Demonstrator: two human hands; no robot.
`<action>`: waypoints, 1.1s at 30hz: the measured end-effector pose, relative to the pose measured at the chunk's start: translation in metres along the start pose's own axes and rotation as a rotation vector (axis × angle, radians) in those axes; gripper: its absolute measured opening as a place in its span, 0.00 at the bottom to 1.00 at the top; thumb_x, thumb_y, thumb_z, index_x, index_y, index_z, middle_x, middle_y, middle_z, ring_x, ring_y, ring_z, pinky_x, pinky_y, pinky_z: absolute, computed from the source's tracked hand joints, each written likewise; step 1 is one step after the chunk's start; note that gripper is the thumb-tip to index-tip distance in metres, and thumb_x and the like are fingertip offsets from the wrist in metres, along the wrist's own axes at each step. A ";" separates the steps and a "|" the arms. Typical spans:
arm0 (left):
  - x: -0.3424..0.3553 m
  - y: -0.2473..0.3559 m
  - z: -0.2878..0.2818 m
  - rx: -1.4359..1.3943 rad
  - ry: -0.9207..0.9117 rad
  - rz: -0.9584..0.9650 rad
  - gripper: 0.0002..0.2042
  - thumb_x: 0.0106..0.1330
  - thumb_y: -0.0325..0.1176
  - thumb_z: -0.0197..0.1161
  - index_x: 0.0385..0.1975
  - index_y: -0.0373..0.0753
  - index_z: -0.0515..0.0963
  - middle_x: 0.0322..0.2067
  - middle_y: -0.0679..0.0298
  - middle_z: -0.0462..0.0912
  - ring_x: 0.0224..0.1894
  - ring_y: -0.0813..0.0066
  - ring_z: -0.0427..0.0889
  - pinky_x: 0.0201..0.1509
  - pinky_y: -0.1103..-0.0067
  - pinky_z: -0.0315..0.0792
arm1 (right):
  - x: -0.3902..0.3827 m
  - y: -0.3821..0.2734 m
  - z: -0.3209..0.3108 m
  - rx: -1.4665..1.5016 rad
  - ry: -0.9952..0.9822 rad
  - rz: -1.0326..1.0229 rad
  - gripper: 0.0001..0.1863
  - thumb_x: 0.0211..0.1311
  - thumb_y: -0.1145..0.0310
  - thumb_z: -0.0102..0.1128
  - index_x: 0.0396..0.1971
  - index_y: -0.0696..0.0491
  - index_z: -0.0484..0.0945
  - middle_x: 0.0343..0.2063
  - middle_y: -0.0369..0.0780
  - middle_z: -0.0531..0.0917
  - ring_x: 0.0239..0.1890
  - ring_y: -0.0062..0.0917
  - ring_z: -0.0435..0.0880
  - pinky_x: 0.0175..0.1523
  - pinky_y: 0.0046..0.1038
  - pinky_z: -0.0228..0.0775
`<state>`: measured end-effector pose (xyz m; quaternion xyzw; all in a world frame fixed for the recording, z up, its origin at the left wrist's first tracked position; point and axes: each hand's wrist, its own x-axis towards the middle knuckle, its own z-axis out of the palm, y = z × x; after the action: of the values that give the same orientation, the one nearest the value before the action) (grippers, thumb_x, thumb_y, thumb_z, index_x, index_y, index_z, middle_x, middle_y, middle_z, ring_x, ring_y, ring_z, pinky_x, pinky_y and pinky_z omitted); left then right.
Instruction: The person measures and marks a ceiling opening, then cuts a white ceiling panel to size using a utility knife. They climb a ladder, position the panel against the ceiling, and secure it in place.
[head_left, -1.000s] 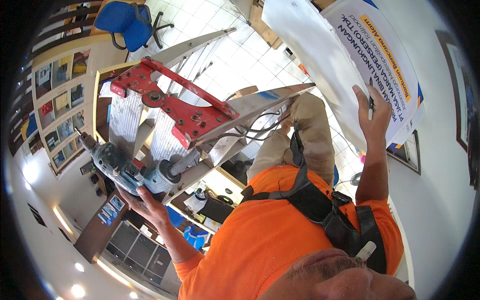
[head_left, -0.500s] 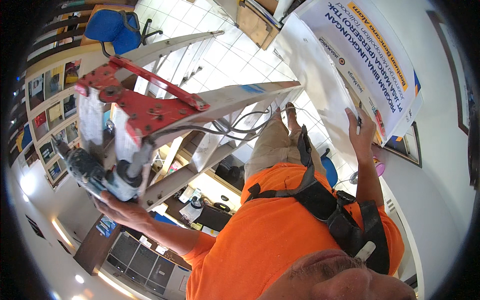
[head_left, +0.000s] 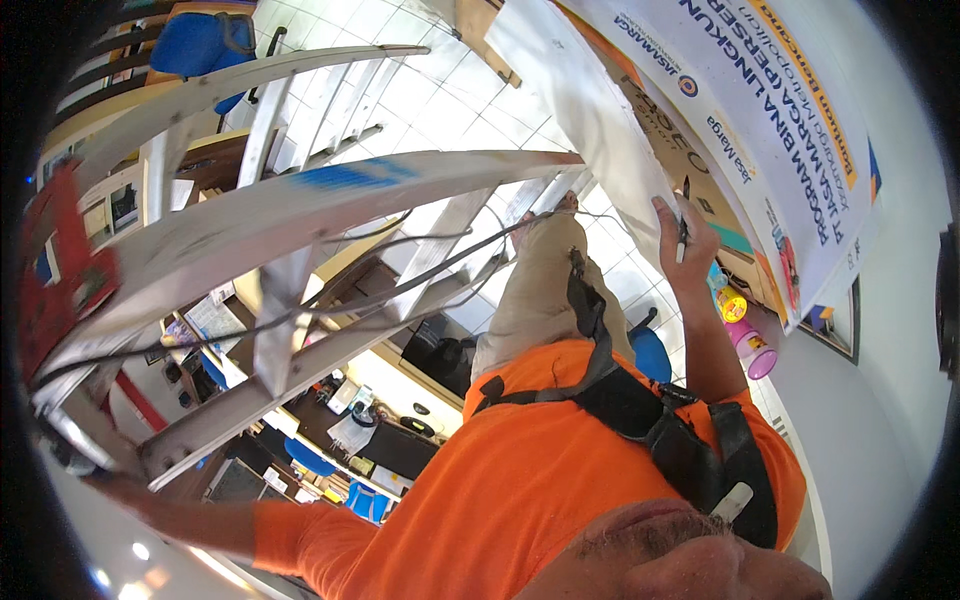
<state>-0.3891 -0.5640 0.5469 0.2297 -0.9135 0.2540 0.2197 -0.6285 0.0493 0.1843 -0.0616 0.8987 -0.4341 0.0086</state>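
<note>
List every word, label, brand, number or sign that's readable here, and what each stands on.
White sign: large dark-blue lettering and small logo captions; readable, wording not copied.
Orange band on it: dark lettering, cut off at the picture's top; wording not copied.
Brown cardboard beside it: dark printing, partly hidden.
Pen: no legible text.
Stepladder: blue mark, no legible text.

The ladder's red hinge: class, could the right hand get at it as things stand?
Probably not: the right hand holds a pen by the white board, while the red hinge sits at the picture's far left.
</note>
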 end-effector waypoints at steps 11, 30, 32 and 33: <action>-0.029 0.055 0.032 -0.055 -0.045 -0.065 0.36 0.58 0.41 0.75 0.65 0.36 0.69 0.59 0.45 0.77 0.60 0.43 0.77 0.64 0.55 0.73 | -0.051 0.114 -0.003 0.019 0.013 -0.085 0.10 0.62 0.75 0.70 0.42 0.60 0.86 0.31 0.49 0.88 0.29 0.38 0.88 0.36 0.32 0.78; -0.090 0.203 0.139 -0.353 0.122 0.009 0.34 0.53 0.39 0.79 0.60 0.35 0.74 0.57 0.47 0.79 0.59 0.46 0.78 0.63 0.58 0.73 | -0.197 0.273 0.053 -0.240 0.176 -0.142 0.10 0.59 0.75 0.72 0.40 0.55 0.85 0.28 0.45 0.88 0.26 0.37 0.85 0.32 0.35 0.75; -0.093 0.217 0.146 -0.381 0.156 0.026 0.34 0.53 0.39 0.79 0.60 0.34 0.74 0.57 0.48 0.79 0.58 0.47 0.79 0.63 0.58 0.73 | -0.211 0.286 0.060 -0.224 0.230 -0.128 0.11 0.58 0.73 0.73 0.41 0.55 0.84 0.26 0.43 0.87 0.24 0.38 0.83 0.31 0.37 0.74; -0.096 0.224 0.148 -0.388 0.169 0.041 0.34 0.53 0.39 0.80 0.60 0.34 0.75 0.57 0.48 0.80 0.58 0.47 0.79 0.63 0.59 0.73 | -0.219 0.288 0.062 -0.233 0.249 -0.101 0.11 0.58 0.73 0.74 0.40 0.55 0.84 0.25 0.43 0.86 0.24 0.38 0.83 0.31 0.36 0.73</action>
<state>-0.4737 -0.4467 0.3017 0.1422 -0.9280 0.0960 0.3306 -0.4369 0.2040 -0.0881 -0.0529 0.9328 -0.3312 -0.1320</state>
